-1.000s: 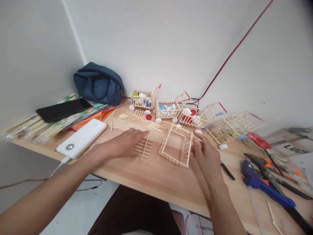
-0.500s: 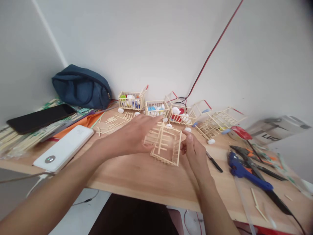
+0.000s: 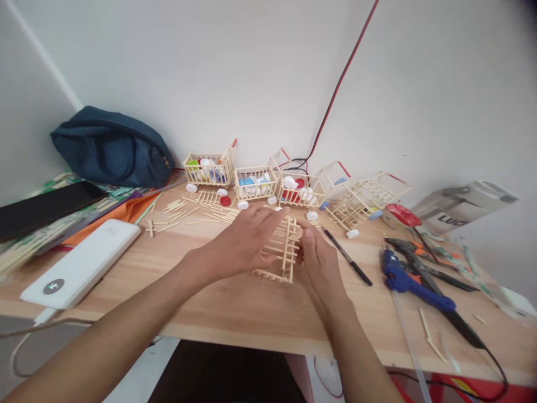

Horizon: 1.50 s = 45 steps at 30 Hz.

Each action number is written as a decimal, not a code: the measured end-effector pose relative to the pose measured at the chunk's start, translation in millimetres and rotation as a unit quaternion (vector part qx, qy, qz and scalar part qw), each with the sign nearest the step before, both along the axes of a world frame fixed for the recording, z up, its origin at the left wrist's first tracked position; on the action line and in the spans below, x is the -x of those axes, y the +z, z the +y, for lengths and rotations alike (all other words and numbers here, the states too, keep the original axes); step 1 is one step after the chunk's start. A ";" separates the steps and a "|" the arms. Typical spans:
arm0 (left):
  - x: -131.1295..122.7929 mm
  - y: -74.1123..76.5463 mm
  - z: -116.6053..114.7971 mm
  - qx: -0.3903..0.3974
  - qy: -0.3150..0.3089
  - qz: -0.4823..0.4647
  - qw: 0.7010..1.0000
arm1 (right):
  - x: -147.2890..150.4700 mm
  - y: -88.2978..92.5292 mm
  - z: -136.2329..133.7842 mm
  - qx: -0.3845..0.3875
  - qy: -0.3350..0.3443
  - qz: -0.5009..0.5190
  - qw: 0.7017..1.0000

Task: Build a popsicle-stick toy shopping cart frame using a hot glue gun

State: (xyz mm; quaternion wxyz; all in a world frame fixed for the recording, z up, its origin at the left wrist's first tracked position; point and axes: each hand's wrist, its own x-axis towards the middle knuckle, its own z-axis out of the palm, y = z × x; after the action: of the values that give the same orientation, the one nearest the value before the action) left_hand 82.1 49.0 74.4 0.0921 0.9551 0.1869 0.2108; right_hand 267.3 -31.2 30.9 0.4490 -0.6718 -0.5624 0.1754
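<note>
Between my hands, on the table, stands a small open basket frame (image 3: 268,275) made of thin wooden sticks. My left hand (image 3: 239,242) reaches over it from the left, its fingers closed on a ladder-like stick panel (image 3: 287,246). That panel lies across the right part of the frame. My right hand (image 3: 319,262) grips the frame's right side with thumb and fingers; its fingertips are partly hidden. The left fingers cover much of the frame's far side.
Several small stick carts (image 3: 255,182) with bottle-cap wheels line the wall. Loose sticks (image 3: 178,211) lie in front. A black pen (image 3: 348,258), blue glue gun (image 3: 415,288) and pliers (image 3: 432,274) are at right; a white power bank (image 3: 84,263), phone (image 3: 46,208) and blue pouch (image 3: 113,148) at left.
My left hand has brought the stick panel rightward across the basket frame, toward my right hand. The view has shifted slightly to the right.
</note>
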 end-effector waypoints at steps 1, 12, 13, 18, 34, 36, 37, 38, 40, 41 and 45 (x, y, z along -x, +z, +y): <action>-0.6 -0.4 -0.2 0.001 0.000 -0.001 1.000 | 1.1 0.9 -0.2 0.004 0.002 0.005 1.000; 3.6 2.5 -5.9 0.030 0.028 0.010 0.999 | 1.4 2.9 1.8 0.017 -0.011 -0.024 0.999; 4.0 1.4 -5.7 0.035 0.027 0.005 0.999 | 2.0 3.3 2.0 0.019 -0.015 -0.028 0.999; 12.0 1.9 -2.7 0.119 0.004 -0.057 0.991 | 3.0 4.2 3.5 0.021 -0.026 -0.055 0.998; 20.4 -25.5 1.9 0.225 0.195 -0.189 0.936 | 1.8 -1.8 1.9 0.014 -0.040 -0.065 0.997; 19.6 -26.9 0.9 0.227 0.194 -0.189 0.935 | 1.5 -2.6 1.4 0.012 -0.042 -0.053 0.998; 19.7 -27.2 0.9 0.229 0.198 -0.189 0.934 | 1.6 -2.6 1.2 0.012 -0.042 -0.051 0.998; 20.1 -27.3 1.2 0.232 0.204 -0.190 0.932 | 1.9 -2.3 1.1 0.012 -0.042 -0.052 0.998; 20.8 -27.3 1.8 0.236 0.212 -0.194 0.928 | 2.8 -1.2 1.2 0.013 -0.043 -0.060 0.997; 21.1 -27.3 2.1 0.238 0.214 -0.196 0.927 | 3.3 -0.7 1.4 0.012 -0.043 -0.063 0.997; 20.7 -28.1 1.7 0.239 0.211 -0.199 0.927 | 4.3 -0.5 2.2 0.007 -0.044 -0.053 0.998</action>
State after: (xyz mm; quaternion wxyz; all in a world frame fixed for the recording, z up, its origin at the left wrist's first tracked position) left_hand 61.3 50.7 46.3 0.3063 0.7820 0.4064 0.3599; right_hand 263.0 -29.1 30.4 0.4212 -0.7075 -0.5539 0.1239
